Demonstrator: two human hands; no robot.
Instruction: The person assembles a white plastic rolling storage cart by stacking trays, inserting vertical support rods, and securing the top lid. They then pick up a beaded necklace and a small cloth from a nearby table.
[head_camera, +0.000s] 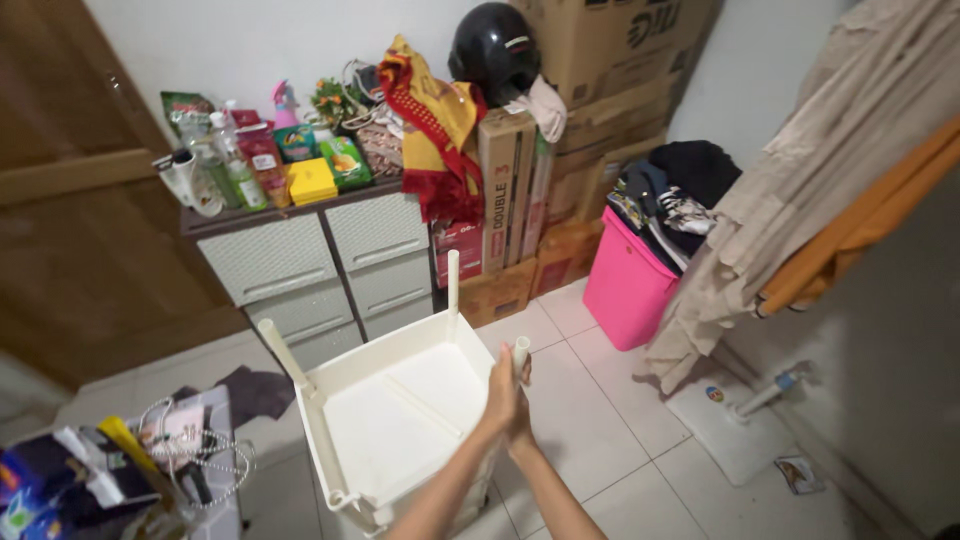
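Observation:
A white plastic shelf tray (345, 375) stands on the tiled floor below me, with white tube posts rising from its corners. My left hand (499, 392) and my right hand (521, 428) are pressed together around the near right post (521, 349), whose top shows above my fingers. Another post (452, 280) stands upright at the far corner, and a third (278, 348) leans at the left corner. A loose white rod (422, 406) lies inside the tray.
A grey drawer cabinet (300, 260) topped with bottles and packets stands behind the tray. Cardboard boxes (600, 90) and a black helmet (492, 45) are stacked beyond. A pink bin (625, 285) of clothes sits at right, beige cloth (800, 170) hangs nearby, and clutter (120, 460) lies lower left.

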